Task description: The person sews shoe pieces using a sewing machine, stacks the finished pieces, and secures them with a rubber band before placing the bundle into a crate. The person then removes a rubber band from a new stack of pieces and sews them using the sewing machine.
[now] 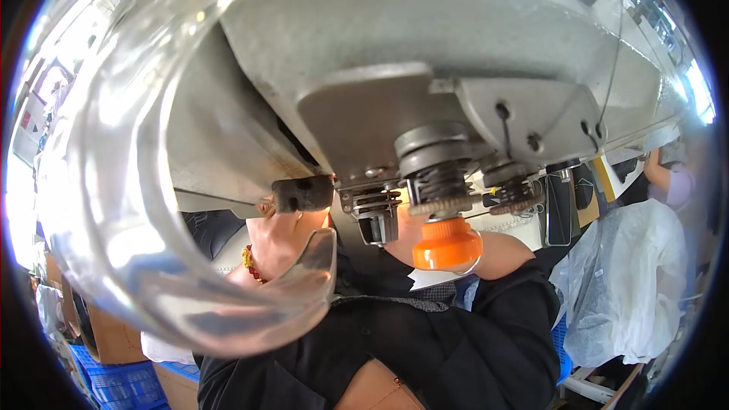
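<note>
The metal head of a sewing machine (456, 38) fills the upper view, close to the camera. Thread tension discs (433, 156) and an orange knob (446, 244) hang beneath it. A clear curved plastic guard (114, 205) crosses the left side. Behind the guard and a dark metal piece (302, 194) is my left hand (277, 241), with a beaded bracelet at the wrist; its fingers are mostly hidden. My right hand (406, 229) shows only as a patch of skin behind the tension parts. What either hand touches is hidden.
A translucent plastic bag (626, 281) bulges at the right. Beyond it, another person's lilac sleeve (678, 188) shows at the edge. A blue crate (125, 380) and a cardboard box (114, 330) stand at lower left. A thread (613, 68) runs down at upper right.
</note>
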`<move>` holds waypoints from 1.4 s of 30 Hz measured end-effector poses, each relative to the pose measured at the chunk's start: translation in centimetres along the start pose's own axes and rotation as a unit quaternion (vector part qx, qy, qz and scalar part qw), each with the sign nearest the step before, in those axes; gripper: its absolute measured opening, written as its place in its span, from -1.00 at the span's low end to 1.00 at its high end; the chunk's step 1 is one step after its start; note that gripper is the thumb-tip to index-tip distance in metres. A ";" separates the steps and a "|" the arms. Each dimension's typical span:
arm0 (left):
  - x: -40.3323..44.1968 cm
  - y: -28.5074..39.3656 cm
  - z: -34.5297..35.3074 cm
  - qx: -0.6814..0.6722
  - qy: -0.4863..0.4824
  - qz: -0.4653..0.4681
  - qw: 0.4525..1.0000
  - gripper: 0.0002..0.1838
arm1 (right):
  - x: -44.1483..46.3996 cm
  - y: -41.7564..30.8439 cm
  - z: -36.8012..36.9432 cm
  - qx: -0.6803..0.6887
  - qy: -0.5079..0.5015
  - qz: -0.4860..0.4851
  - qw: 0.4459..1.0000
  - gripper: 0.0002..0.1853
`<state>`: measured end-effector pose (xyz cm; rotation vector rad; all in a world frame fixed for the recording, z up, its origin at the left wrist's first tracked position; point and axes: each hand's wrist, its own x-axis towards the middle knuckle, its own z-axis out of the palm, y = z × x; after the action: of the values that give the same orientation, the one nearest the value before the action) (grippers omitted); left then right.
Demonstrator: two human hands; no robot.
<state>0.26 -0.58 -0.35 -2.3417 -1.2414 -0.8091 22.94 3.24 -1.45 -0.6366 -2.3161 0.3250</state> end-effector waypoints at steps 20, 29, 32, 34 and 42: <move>-0.5 -0.2 -0.2 -0.009 0.049 0.028 0.998 -0.69 | 0.9 0.7 -1.2 0.013 0.044 -0.142 0.989 -0.72; -2.1 -0.9 2.1 0.126 0.054 0.024 0.990 -0.75 | 0.8 2.1 -0.3 0.049 0.034 -0.107 0.992 -0.75; -2.2 -0.2 0.6 0.137 -0.016 0.019 0.990 -0.81 | 1.3 1.4 -0.5 0.077 0.064 -0.110 0.989 -0.77; -2.3 -0.5 1.3 0.104 0.008 0.024 0.994 -0.85 | 1.2 1.3 -0.7 0.066 0.059 -0.118 0.989 -0.76; -1.2 -1.2 1.6 0.024 0.037 -0.007 0.999 -0.87 | 1.4 2.3 -0.2 -0.006 0.102 -0.142 0.985 -0.63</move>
<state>-0.78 0.21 -2.35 -2.2465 -1.2336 -0.8526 23.00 5.92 -1.50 -0.3218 -2.1753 0.1064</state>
